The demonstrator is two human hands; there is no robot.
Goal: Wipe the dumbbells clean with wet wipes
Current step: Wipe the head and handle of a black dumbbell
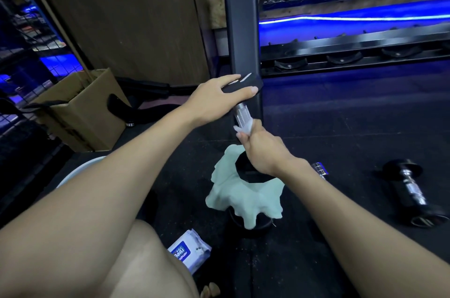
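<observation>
Hands, two, both on one upright dumbbell [241, 115]. Left hand [214, 100]: fingers and thumb curled over the upper black head, steadying it. Right hand [261, 149]: clenched round the knurled chrome handle with a white wet wipe [243, 127] bunched between palm and metal.

Dumbbell: stands on end on the dark rubber floor [328, 127], just in front of the black rack post [239, 17]; its lower head sits in the middle of a pale green cloth [243, 197].

Cloth: crumpled, spread around and nearer the viewer than the dumbbell's lower head.

Wet-wipe pack [190, 251]: white and blue, flat on the floor, nearer the viewer and left of the dumbbell, beside a bare knee.

Second dumbbell [411, 190]: black heads, chrome handle, lying on its side, well to the right of the upright one.

Chrome handle end [320, 169]: just right of the right wrist, rest hidden.

Cardboard box [82, 107]: open, left of the dumbbell, near the wood panel.
</observation>
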